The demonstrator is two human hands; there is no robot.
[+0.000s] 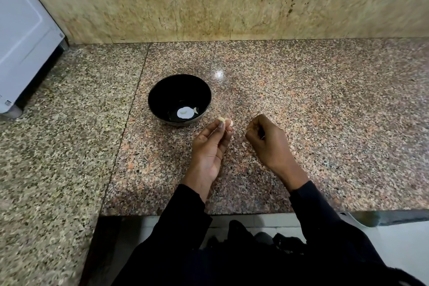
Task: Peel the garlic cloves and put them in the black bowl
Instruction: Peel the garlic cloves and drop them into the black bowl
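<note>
Left hand (pixel 210 146) raised palm-up over the speckled granite counter (pixel 325 111), pinching a pale garlic clove (pixel 221 119) at the fingertips, just near-right of the black bowl (pixel 180 99). Right hand (pixel 269 140) set apart to the right, fingers curled inward, seemingly nipping a thin wisp of skin, though too small to confirm. Bowl standing on the counter left of centre, holding one small pale clove (pixel 195 110) beside a white round patch; white appliance (pixel 23 37) at far left against the stone wall.
</note>
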